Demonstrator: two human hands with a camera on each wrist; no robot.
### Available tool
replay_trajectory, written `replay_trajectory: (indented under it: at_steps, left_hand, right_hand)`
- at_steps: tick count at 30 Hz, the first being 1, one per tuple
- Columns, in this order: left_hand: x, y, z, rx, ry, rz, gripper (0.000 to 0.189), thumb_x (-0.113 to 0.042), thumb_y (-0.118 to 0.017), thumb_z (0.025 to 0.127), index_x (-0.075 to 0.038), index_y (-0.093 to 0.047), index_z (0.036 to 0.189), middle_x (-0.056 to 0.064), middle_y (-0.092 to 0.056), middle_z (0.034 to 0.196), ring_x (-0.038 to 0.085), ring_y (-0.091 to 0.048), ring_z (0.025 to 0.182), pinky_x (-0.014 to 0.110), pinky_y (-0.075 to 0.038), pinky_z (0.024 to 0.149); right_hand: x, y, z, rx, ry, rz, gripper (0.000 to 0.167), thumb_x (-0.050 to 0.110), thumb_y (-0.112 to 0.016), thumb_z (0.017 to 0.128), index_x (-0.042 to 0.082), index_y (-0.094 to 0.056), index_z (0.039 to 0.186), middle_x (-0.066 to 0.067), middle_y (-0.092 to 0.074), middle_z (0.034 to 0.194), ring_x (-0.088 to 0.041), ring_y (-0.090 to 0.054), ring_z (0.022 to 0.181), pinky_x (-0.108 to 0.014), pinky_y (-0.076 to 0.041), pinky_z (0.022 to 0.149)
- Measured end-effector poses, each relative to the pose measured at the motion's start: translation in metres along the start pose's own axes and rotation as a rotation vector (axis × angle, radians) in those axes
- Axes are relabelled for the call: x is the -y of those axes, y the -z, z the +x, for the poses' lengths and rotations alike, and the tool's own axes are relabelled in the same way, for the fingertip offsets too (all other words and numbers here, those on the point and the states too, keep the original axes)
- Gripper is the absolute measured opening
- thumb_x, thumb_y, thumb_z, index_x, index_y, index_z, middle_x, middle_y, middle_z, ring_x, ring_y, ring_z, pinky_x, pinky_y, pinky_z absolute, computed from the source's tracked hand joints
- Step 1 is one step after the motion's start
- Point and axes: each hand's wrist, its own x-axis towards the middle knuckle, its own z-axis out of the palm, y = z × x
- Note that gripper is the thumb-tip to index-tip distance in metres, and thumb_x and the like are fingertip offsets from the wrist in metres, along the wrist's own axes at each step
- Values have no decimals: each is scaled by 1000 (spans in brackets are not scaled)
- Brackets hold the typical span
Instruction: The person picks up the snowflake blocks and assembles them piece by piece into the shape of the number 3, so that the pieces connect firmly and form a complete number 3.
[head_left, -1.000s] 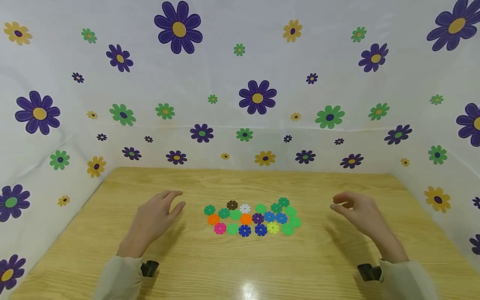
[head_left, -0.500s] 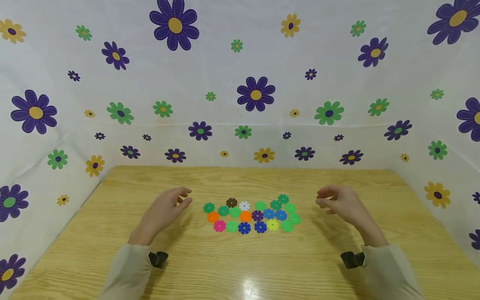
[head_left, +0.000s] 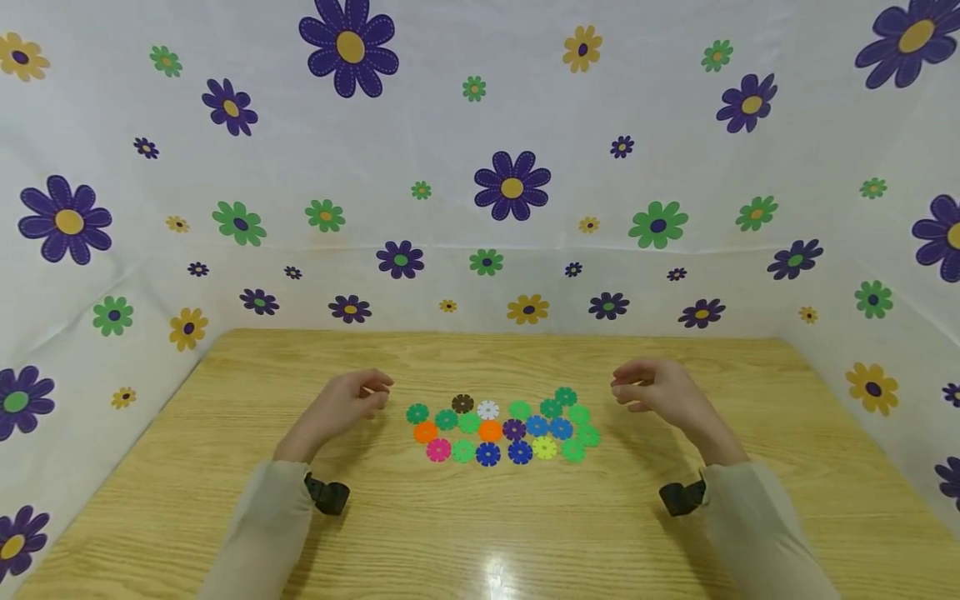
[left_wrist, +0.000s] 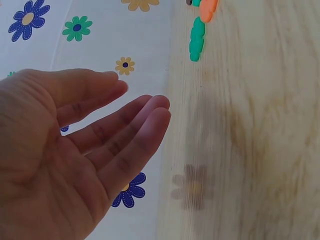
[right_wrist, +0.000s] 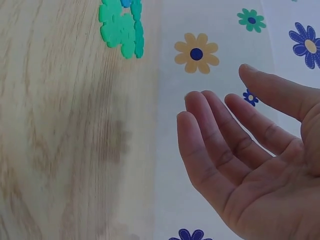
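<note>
On the wooden table [head_left: 420, 525] lie interlocking snowflake discs [head_left: 513, 429], your left hand [head_left: 336, 412] at their nine o'clock and your right hand [head_left: 666, 402] at three, well apart, loosely curved, holding nothing. This looks like the reaching stage; you'd next likely need to lower a hand and pinch one disc's rim.

Left wrist view: left hand [left_wrist: 65, 165] cut by left edge, orange disc [left_wrist: 208, 9] by top edge. Right wrist view: right hand [right_wrist: 265, 190] cut by right edge, blue disc [right_wrist: 125, 3] by top. Head view: left sleeve [head_left: 262, 525], right sleeve [head_left: 757, 525] run off bottom; some fingers [head_left: 637, 366] hidden.
</note>
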Motion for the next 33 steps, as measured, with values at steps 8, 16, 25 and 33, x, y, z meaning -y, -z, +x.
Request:
replay_trajectory:
  at_steps: [8, 16, 25, 33]
  left_hand:
    - [2, 1, 15, 70, 43, -42, 29, -2, -57, 102, 12, -59, 128, 28, -64, 119, 35, -67, 101, 41, -58, 84]
    - [3, -6, 24, 106, 80, -74, 26, 3, -57, 99, 11, -62, 123, 23, -66, 116, 29, -66, 97, 38, -58, 82]
    - [4, -9, 27, 126, 98, -88, 25, 8, -56, 98, 13, -63, 121, 21, -68, 112, 25, -65, 92, 36, -57, 81]
    - [5, -9, 29, 135, 94, -62, 26, 10, -57, 96, 13, -64, 121, 20, -68, 111, 27, -66, 96, 38, -58, 85]
  right_hand:
    - [-6, -7, 18, 39, -24, 52, 42, 5, -65, 99, -19, -52, 130, -30, -63, 120, -37, -68, 101, -45, -58, 84]
    - [-12, -14, 32, 47, -12, 53, 35, 0, -64, 98, -20, -55, 126, -30, -64, 116, -37, -68, 101, -42, -58, 84]
    - [-9, -24, 43, 99, -24, 47, 36, 0, -63, 96, -18, -56, 126, -30, -63, 117, -35, -67, 98, -44, -58, 84]
    - [-13, -27, 51, 146, -20, 41, 36, 0, -62, 96, -18, -55, 126, -29, -63, 116, -32, -68, 96, -43, -58, 84]
